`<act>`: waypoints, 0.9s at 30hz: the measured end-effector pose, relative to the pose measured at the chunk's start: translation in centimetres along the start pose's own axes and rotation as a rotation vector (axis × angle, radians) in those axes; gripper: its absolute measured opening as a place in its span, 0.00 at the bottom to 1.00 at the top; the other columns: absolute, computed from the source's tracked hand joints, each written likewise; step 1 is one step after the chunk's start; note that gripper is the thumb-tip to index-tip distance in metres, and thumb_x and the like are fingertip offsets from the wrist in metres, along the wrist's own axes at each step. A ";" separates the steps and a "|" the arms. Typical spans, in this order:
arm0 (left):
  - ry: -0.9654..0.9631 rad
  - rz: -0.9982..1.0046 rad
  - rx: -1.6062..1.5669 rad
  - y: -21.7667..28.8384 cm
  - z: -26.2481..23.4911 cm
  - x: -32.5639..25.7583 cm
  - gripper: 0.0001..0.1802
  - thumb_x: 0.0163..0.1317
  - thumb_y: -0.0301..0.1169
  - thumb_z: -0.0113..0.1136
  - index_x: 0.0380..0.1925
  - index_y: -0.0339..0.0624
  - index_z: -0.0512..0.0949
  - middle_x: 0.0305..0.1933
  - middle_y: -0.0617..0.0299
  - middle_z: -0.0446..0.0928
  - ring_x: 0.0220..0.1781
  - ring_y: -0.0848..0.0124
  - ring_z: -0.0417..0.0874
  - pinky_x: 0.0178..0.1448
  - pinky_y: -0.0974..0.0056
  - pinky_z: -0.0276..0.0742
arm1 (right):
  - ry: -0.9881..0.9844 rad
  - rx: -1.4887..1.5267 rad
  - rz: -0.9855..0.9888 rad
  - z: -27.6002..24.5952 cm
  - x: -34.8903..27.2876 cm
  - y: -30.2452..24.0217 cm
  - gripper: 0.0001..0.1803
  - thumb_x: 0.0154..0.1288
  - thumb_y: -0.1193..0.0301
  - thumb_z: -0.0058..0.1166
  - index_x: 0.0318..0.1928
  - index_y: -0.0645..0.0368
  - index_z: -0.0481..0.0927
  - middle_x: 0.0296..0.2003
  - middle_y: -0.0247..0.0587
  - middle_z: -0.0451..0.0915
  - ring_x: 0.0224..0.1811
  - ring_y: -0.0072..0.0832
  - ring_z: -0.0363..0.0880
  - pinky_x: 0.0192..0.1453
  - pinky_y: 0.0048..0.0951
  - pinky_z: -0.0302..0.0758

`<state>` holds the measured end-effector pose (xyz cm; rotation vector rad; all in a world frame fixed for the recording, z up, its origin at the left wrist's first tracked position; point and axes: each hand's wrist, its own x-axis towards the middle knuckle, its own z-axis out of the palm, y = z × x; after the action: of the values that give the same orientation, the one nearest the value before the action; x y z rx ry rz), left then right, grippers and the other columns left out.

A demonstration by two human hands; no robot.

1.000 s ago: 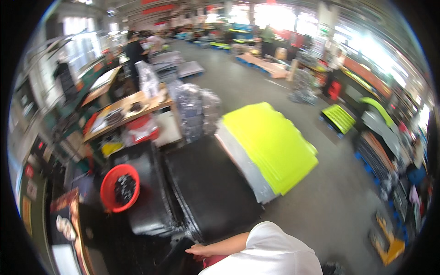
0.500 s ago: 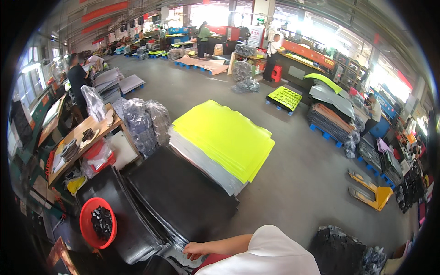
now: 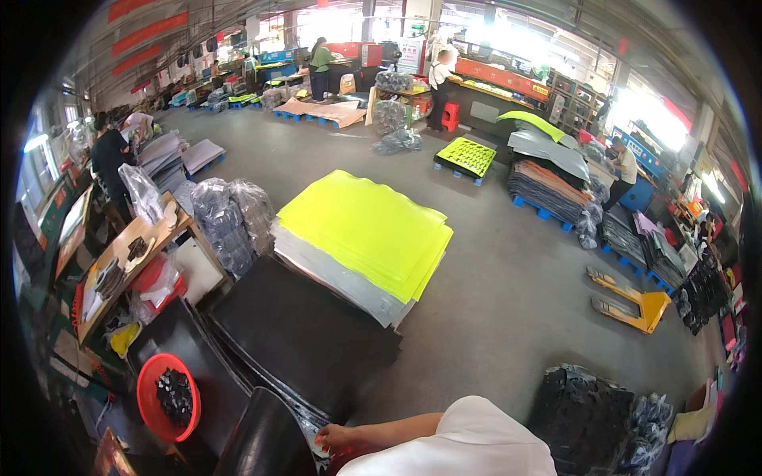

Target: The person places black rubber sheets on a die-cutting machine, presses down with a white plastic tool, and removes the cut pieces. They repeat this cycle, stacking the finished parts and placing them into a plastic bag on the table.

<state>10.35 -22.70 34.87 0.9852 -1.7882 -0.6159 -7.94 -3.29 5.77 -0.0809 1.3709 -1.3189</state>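
Note:
My right hand (image 3: 333,437) reaches in from the lower right, out of a white sleeve, at the near end of the black sheets. Its fingers are curled inward; what they hold, if anything, is hidden. Just left of it a glossy black sheet (image 3: 270,439) bends up in a curve. Beyond lies a stack of flat black sheets (image 3: 305,329). A red basin (image 3: 145,401) with black scraps (image 3: 175,397) rests on another black sheet (image 3: 173,339) to the left. My left hand is out of view.
Bright yellow sheets (image 3: 361,230) top a pile beyond the black stack. A wooden table (image 3: 163,232) and plastic-wrapped bundles (image 3: 216,218) stand left. To the right are a yellow pallet jack (image 3: 652,309) and a dark pile (image 3: 583,416). Several people work farther off.
The black sheet left of my right hand has risen into a tall curve. My right hand stays near the same spot, fingers turned more downward. The whole view has shifted slightly.

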 end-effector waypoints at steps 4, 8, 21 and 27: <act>0.047 0.030 0.036 -0.4 0.0 0.8 0.26 0.65 0.47 0.54 0.52 0.38 0.69 0.45 0.48 0.78 0.43 0.63 0.80 0.48 0.59 0.78 | 0.127 0.079 -0.039 -1.6 -1.0 -1.5 0.29 0.64 0.65 0.59 0.62 0.56 0.65 0.29 0.39 0.76 0.23 0.25 0.76 0.28 0.29 0.76; 0.160 0.062 0.109 -1.1 -2.1 1.9 0.25 0.66 0.48 0.52 0.51 0.38 0.70 0.44 0.49 0.78 0.42 0.64 0.81 0.47 0.59 0.78 | 0.341 -0.234 -0.284 -3.2 -1.3 -4.3 0.45 0.59 0.62 0.65 0.69 0.59 0.53 0.48 0.50 0.76 0.39 0.31 0.78 0.44 0.32 0.76; 1.511 -0.391 0.841 5.3 -29.7 -23.5 0.24 0.69 0.50 0.47 0.46 0.37 0.73 0.40 0.51 0.79 0.39 0.65 0.82 0.44 0.60 0.80 | -0.390 0.031 -0.403 8.8 14.0 -11.6 0.31 0.62 0.54 0.55 0.61 0.57 0.70 0.53 0.48 0.75 0.54 0.39 0.75 0.61 0.40 0.72; 1.568 -0.439 0.984 -1.6 -38.3 -20.9 0.25 0.70 0.50 0.45 0.44 0.37 0.74 0.39 0.52 0.80 0.38 0.66 0.82 0.43 0.60 0.80 | -0.575 -0.413 -0.571 24.9 14.3 -10.4 0.22 0.62 0.60 0.55 0.52 0.60 0.76 0.44 0.49 0.79 0.46 0.35 0.79 0.54 0.36 0.74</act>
<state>50.23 -5.32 38.59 1.7618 -0.3125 0.8096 -1.05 -32.44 11.67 -1.1141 1.1236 -1.2947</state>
